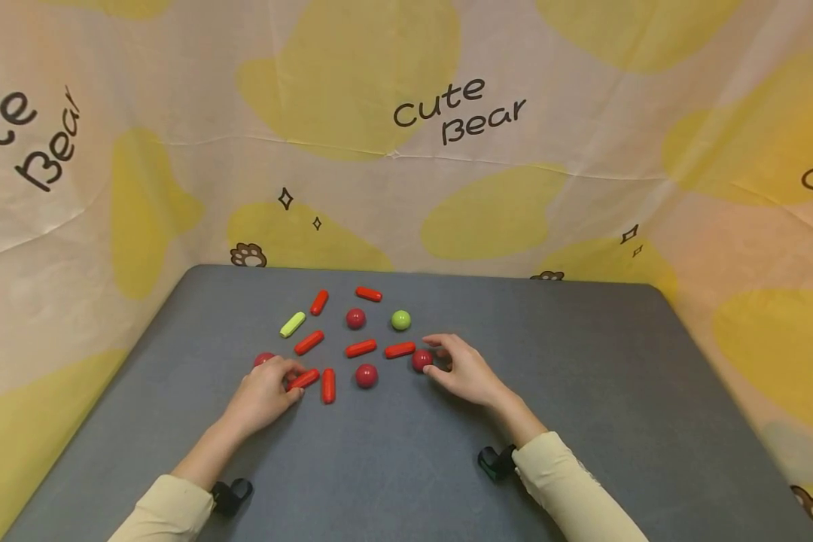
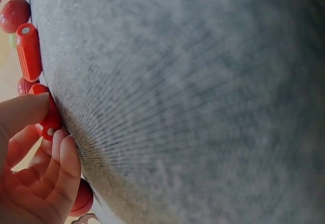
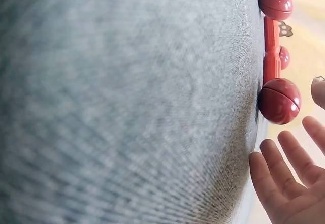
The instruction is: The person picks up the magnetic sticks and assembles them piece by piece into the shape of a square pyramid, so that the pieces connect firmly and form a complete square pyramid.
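Note:
My left hand (image 1: 263, 393) pinches a red ribbed rod (image 1: 303, 379) between thumb and fingers at the left of the group. In the left wrist view, the thumb lies across that rod (image 2: 53, 116). A red ball (image 1: 264, 359) is partly hidden behind this hand. Just right of it lies another red rod (image 1: 328, 386). My right hand (image 1: 470, 373) has its fingers spread beside a red ball (image 1: 421, 360). A gap shows between that ball (image 3: 280, 101) and the fingers in the right wrist view. The ball sits at the end of a red rod (image 1: 400, 350).
Farther back lie a yellow-green rod (image 1: 293, 324), a green ball (image 1: 400, 320), a red ball (image 1: 355, 318) and more red rods (image 1: 361, 348). A red ball (image 1: 366, 376) sits between the hands on the grey table (image 1: 583, 361). Printed cloth (image 1: 352, 83) hangs around the table.

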`<state>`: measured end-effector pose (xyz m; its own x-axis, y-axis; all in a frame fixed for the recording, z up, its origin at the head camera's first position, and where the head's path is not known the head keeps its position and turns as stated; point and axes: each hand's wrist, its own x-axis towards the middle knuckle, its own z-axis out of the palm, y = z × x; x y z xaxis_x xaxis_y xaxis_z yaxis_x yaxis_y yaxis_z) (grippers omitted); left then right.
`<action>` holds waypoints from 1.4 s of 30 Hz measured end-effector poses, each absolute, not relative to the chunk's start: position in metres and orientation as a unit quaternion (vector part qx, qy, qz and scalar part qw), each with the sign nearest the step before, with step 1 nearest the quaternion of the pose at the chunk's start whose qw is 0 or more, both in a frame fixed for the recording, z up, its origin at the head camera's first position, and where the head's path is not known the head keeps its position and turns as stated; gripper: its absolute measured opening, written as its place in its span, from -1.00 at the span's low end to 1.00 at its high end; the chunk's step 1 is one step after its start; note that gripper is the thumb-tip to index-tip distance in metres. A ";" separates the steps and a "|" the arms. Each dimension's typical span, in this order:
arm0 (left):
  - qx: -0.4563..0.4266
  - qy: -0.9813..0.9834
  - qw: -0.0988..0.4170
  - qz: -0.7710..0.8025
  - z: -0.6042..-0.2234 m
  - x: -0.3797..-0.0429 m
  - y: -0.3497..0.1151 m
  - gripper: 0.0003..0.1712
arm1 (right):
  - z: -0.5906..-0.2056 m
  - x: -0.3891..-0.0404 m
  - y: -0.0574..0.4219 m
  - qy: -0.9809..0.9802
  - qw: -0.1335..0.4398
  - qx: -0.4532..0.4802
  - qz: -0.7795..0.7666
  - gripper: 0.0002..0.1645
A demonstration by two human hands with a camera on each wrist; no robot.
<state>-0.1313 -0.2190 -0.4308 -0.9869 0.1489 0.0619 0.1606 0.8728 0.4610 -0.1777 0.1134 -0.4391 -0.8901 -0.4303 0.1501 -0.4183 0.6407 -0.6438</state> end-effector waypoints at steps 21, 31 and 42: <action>-0.096 -0.958 0.064 -0.263 -0.406 -0.119 -0.210 -0.74 | -0.439 -0.185 0.104 0.906 0.010 -0.239 -0.348 -0.51; -0.106 -0.950 0.037 -0.292 -0.398 -0.116 -0.188 -0.73 | -0.441 -0.189 0.102 0.913 0.015 -0.242 -0.328 -0.64; -0.132 -0.939 0.050 -0.315 -0.400 -0.119 -0.171 -0.75 | -0.437 -0.188 0.101 0.913 0.020 -0.241 -0.329 -0.68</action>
